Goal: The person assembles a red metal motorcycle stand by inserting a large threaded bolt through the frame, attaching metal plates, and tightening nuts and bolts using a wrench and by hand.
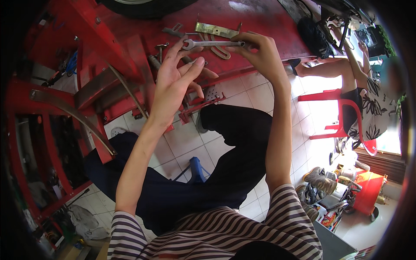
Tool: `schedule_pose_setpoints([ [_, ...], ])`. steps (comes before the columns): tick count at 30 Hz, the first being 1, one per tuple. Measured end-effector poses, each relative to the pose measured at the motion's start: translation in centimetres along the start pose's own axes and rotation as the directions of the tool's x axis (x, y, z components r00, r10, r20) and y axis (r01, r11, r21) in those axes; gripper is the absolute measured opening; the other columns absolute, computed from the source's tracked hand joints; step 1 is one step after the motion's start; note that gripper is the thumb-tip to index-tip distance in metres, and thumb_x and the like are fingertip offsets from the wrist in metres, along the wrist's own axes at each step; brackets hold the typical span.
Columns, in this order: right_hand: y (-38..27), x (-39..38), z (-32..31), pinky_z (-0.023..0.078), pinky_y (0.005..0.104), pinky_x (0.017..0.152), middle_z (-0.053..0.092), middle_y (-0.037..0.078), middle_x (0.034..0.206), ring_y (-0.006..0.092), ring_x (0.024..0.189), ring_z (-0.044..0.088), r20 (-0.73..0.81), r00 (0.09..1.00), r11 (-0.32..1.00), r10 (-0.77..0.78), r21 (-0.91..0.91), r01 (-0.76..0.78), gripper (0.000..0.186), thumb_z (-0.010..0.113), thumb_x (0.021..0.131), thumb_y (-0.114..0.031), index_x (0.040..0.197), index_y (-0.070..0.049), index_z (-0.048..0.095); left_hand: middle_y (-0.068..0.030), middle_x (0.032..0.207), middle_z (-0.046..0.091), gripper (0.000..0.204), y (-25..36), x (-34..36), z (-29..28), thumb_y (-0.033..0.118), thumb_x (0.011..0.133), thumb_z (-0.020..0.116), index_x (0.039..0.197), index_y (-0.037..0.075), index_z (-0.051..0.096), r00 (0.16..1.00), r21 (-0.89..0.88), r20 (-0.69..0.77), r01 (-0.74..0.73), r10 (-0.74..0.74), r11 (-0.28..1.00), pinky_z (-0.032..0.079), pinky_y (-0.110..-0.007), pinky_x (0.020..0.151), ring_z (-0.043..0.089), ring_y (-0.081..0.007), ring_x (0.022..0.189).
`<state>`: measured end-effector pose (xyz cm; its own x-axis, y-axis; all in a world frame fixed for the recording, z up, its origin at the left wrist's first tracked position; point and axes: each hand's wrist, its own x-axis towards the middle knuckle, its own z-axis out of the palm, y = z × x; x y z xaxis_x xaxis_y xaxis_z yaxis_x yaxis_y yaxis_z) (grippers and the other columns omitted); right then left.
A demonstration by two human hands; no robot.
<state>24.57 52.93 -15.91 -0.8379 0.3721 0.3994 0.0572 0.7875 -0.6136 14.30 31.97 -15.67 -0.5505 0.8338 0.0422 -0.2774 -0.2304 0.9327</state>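
Observation:
A combination wrench (212, 43) lies level above the red metal platform (268, 26). My right hand (260, 47) pinches its ring end between thumb and fingers. Beside the open jaw, my left hand (173, 80) has its fingers spread, with the index finger close to the jaw or touching it; I cannot tell which. Just beyond the wrench lies a yellowish metal bracket (216, 29). A slotted, curved metal piece (221, 53) rests partly under the wrench. To the left, a small T-shaped metal part (161, 50) is on the platform.
Red steel framework (125, 56) with a curved metal bar (73, 112) rises at left. A tyre (147, 8) stands at the far edge. Between my legs is a blue stool (197, 170). At right, another person sits on a red chair (346, 104), near shoes (320, 180) and a red container (368, 190).

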Motion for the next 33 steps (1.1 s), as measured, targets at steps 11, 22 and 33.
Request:
schedule_pose_setpoints([
  [11, 3.1, -0.5, 0.4, 0.053, 0.0345, 0.072, 0.071, 0.019, 0.087, 0.0245, 0.075, 0.069, 0.21, 0.94, 0.963, 0.269, -0.089, -0.256, 0.037, 0.079, 0.074, -0.022, 0.101, 0.003, 0.07, -0.0252, 0.136, 0.044, 0.053, -1.2, 1.3, -1.4, 0.019, 0.099, 0.044, 0.143, -0.004, 0.026, 0.991, -0.224, 0.085, 0.122, -0.106, 0.967, 0.057, -0.034, 0.078, 0.055, -0.0328, 0.12],
  [22, 4.6, 0.3, 2.5, 0.049, 0.0298, 0.061, 0.066, 0.009, 0.068, 0.0129, 0.058, 0.06, 0.008, 0.973, 0.972, 0.231, -0.046, -0.23, 0.03, 0.077, 0.077, -0.021, 0.101, -0.004, 0.072, -0.0092, 0.118, 0.053, 0.033, -1.1, 0.1, -0.5, 0.011, 0.092, 0.062, 0.122, 0.001, 0.051, 0.993, 0.471, -0.007, -0.103, 0.121, 0.876, 0.051, -0.027, 0.068, 0.062, -0.0164, 0.084],
  [33, -0.5, 2.9, 3.8, 0.046, 0.031, 0.064, 0.058, 0.005, 0.096, 0.0179, 0.068, 0.055, -0.189, 0.981, 0.995, -0.051, -0.095, 0.034, 0.022, 0.07, 0.083, -0.018, 0.105, -0.013, 0.069, -0.0063, 0.085, 0.048, 0.036, 7.7, -2.8, -3.8, -0.001, 0.086, 0.064, 0.108, -0.001, 0.036, 0.326, 0.811, 0.005, -0.554, 0.945, 0.187, 0.028, -0.018, 0.046, 0.043, -0.0046, 0.058],
])
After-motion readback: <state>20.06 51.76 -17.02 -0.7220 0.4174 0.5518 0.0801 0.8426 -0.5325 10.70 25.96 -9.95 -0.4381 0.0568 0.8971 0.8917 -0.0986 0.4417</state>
